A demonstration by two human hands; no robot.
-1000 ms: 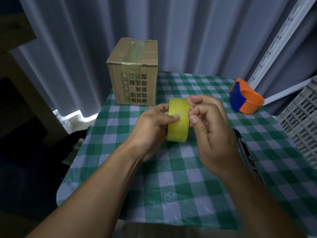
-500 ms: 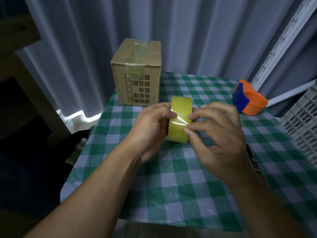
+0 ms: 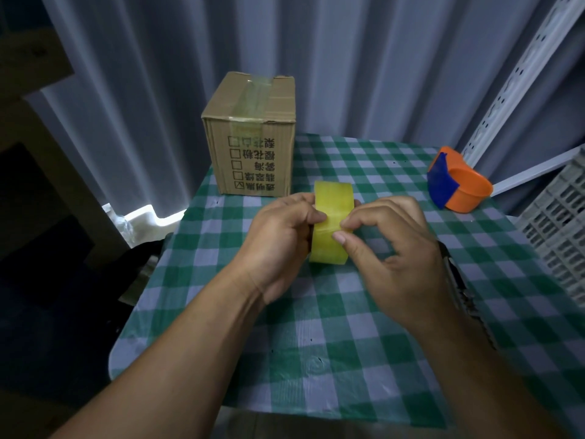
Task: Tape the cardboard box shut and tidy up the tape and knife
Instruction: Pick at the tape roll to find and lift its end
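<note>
Head view, both hands' fingers pinching upright tape roll mid-table, cardboard box at far-left edge

One cardboard box, one tape roll, one orange dispenser, two hands.

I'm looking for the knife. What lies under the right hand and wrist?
A dark, thin tool, likely the knife, lies on the checked tablecloth beside and partly beneath the right hand. Its end nearest the box is covered, so the blade cannot be seen.
</note>
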